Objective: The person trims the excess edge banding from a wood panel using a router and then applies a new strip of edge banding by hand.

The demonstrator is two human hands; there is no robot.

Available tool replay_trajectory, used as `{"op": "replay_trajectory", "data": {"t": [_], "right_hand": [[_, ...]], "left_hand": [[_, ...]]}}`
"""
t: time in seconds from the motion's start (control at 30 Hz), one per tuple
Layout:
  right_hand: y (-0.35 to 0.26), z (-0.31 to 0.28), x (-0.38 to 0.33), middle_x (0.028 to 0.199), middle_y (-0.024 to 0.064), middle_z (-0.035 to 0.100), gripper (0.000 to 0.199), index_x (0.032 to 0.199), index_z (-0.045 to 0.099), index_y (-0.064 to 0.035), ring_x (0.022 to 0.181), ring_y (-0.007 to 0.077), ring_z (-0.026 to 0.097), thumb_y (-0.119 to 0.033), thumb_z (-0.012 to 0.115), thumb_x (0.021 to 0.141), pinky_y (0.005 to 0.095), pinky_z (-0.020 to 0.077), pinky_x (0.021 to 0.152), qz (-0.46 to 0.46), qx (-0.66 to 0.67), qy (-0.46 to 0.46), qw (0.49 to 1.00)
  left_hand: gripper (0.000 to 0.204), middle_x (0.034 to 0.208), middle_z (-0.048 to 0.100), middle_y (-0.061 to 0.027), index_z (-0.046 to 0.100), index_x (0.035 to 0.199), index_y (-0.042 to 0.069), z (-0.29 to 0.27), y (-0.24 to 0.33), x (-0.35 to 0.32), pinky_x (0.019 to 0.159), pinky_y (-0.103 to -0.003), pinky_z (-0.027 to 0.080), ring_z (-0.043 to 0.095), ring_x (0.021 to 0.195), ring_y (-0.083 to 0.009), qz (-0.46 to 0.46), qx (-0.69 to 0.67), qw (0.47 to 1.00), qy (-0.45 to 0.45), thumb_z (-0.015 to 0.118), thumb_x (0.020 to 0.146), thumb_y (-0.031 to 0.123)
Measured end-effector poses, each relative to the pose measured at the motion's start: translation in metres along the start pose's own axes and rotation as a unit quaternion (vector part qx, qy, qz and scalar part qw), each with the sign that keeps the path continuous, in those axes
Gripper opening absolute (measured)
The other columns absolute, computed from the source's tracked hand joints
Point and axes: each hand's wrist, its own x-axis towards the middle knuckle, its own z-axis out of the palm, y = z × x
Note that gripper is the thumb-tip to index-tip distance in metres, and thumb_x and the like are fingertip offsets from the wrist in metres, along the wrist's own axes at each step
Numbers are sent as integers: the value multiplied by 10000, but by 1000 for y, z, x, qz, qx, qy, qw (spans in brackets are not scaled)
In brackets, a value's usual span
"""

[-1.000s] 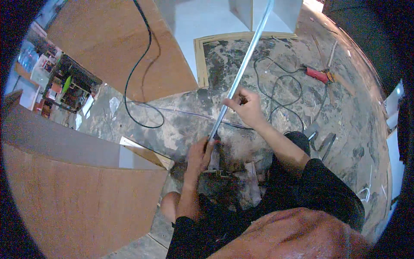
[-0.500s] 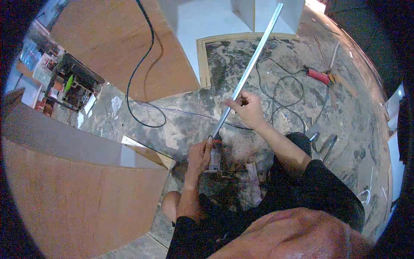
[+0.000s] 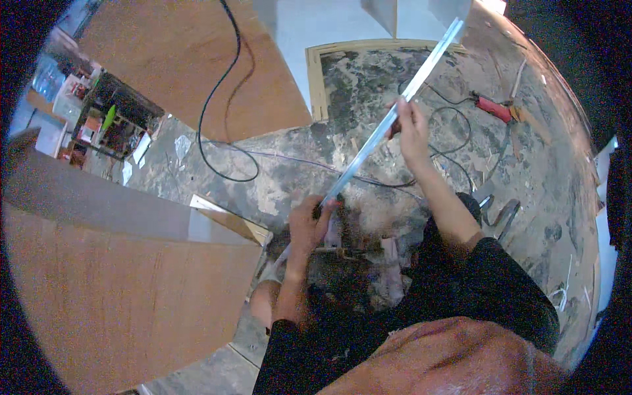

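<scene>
A long, thin, silvery metal strip (image 3: 375,143) slants from my lap side up to the far right, held in both hands above the floor. My left hand (image 3: 308,227) is closed round its lower part, and a pale length shows past that wrist. Farther up, my right hand (image 3: 411,131) grips the strip between thumb and fingers. Under the strip, beside my left hand, a dark and grey tool body (image 3: 332,230) with a touch of red sits between my legs; its kind is blurred and partly hidden.
A red corded power tool (image 3: 494,109) lies on the stained floor at right. A black cable (image 3: 204,108) loops down over a brown wooden panel (image 3: 178,66). A large board-sided cabinet piece (image 3: 131,289) fills the left, and a white cabinet (image 3: 289,26) stands at the far side.
My right hand has moved farther away and to the right, and its grip looks fuller. The strip has shifted rightward. My left hand has risen slightly, and the view has shifted a little.
</scene>
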Motion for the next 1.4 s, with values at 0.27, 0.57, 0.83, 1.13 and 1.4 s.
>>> {"op": "replay_trajectory", "data": {"t": [0.27, 0.57, 0.83, 1.13, 1.4], "right_hand": [[8, 1, 2, 704, 49, 579, 470, 919, 582, -31, 538, 106, 531, -442, 364, 989, 242, 432, 491, 11, 57, -6, 998], [-2, -2, 1, 762, 63, 612, 485, 961, 595, -18, 608, 114, 558, -429, 338, 994, 248, 438, 513, -25, 55, -35, 998], [-3, -5, 4, 699, 49, 596, 487, 923, 608, -23, 564, 113, 561, -422, 337, 993, 242, 442, 489, -22, 79, 8, 997], [-6, -3, 4, 643, 50, 584, 493, 865, 606, -20, 514, 122, 559, -426, 356, 990, 254, 448, 458, -19, 116, 27, 993], [1, -12, 7, 752, 80, 621, 437, 905, 569, -50, 606, 138, 579, -430, 369, 984, 282, 461, 516, -7, 91, 19, 996]], "left_hand": [[303, 634, 568, -116, 632, 801, 69, -9, 1, -1, 510, -366, 416, 554, 550, -270, -7, -5, 1000, -19, 663, 833, 368], [352, 627, 549, -170, 601, 806, 55, -4, -7, -3, 506, -422, 390, 540, 545, -360, 18, -24, 998, -57, 501, 933, 368], [392, 612, 536, -196, 553, 738, 41, -5, -5, 0, 506, -443, 385, 524, 540, -392, 10, -22, 996, -84, 451, 960, 347], [403, 636, 562, -207, 656, 870, 57, -5, -6, -1, 517, -434, 397, 547, 564, -385, -23, -23, 994, -101, 424, 967, 372], [427, 627, 557, -213, 638, 813, 35, 2, -12, 1, 527, -441, 404, 550, 568, -392, -16, -19, 995, -98, 428, 965, 374]]}}
